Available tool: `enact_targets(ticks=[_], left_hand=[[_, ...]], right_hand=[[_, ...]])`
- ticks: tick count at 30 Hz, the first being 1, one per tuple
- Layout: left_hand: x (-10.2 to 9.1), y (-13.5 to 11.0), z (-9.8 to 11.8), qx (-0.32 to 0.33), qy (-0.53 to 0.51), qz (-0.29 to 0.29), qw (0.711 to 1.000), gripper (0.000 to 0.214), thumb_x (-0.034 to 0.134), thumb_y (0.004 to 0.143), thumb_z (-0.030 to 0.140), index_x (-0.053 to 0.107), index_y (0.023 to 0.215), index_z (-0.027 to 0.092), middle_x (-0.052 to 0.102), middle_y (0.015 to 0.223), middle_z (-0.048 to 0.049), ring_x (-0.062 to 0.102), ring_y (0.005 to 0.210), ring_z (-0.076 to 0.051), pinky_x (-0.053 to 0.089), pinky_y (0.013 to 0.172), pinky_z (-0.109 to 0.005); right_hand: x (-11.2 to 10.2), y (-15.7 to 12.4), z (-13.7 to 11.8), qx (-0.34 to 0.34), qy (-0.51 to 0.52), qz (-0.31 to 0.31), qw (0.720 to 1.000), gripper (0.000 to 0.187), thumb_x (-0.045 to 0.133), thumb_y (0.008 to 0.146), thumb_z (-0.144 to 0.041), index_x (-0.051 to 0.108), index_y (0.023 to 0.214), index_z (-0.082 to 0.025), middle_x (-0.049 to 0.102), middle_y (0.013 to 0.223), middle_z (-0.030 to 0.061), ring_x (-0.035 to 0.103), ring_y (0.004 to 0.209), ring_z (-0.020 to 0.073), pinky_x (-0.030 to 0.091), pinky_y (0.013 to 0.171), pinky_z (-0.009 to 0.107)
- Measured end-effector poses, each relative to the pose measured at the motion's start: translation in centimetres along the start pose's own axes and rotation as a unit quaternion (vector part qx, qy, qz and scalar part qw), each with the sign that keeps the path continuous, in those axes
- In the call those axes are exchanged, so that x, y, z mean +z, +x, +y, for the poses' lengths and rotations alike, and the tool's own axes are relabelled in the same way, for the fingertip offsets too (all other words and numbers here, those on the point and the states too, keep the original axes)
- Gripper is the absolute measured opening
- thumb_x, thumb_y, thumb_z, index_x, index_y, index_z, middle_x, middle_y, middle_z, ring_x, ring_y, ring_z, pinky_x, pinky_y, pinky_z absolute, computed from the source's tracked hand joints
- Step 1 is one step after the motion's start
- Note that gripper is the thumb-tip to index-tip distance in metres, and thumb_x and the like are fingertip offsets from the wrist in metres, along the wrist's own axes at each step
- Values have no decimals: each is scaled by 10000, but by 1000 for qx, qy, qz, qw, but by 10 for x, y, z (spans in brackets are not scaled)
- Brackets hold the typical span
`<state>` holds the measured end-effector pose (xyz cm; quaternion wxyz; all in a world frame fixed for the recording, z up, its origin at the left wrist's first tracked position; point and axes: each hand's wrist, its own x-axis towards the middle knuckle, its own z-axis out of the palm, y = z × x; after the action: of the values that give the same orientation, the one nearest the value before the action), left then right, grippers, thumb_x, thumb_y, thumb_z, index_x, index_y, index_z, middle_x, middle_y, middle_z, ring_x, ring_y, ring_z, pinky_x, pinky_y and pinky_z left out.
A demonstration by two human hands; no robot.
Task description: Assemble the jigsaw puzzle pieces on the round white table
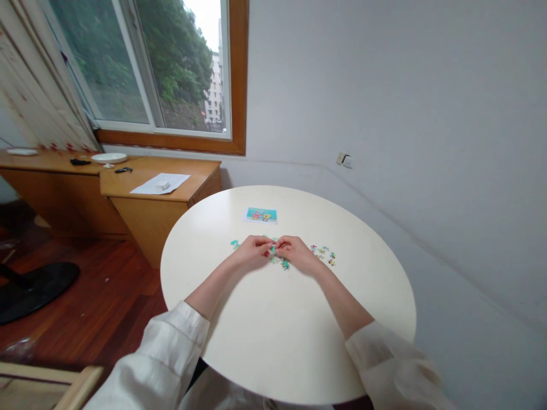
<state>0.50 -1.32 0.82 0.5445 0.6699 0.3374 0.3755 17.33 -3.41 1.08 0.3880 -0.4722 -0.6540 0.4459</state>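
Observation:
Fingertips nearly meeting, my left hand (253,250) and my right hand (296,251) are over the middle of a round white table (282,330). Both are closed in a pinch on a small green jigsaw piece (272,250), partly covered by the fingers. More green jigsaw pieces (285,265) lie just below the hands. To the left of my left hand are a few teal pieces (235,244). Several mixed-colour pieces (325,254) are scattered right of my right hand. Beyond the hands lies a teal picture card (261,214) with cartoon figures.
A wooden desk (162,208) stands at the left beyond the table, bearing a white sheet (160,184) and a white plate (109,158). The wall (384,102) with a socket (347,162) borders the table's far right side. A black round base (38,290) is on the floor.

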Motion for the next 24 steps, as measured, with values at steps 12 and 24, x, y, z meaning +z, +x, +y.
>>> enact_targets(ticks=[12, 24], left_hand=[[-28, 6, -2, 30, 50, 128, 990, 207, 626, 610, 237, 638, 770, 106, 567, 535, 12, 481, 469, -77, 389, 497, -212], [-87, -4, -28, -40, 129, 264, 955, 159, 661, 546, 218, 679, 676, 129, 662, 651, -69, 533, 570, -150, 391, 559, -280]], right_hand=[[10, 2, 17, -74, -4, 159, 984, 142, 568, 643, -304, 534, 694, -175, 546, 611, -9, 493, 547, 108, 384, 519, 234], [-5, -4, 32, -135, -247, 183, 942, 122, 449, 737, -160, 569, 727, -175, 584, 746, 31, 534, 675, 130, 425, 686, 267]])
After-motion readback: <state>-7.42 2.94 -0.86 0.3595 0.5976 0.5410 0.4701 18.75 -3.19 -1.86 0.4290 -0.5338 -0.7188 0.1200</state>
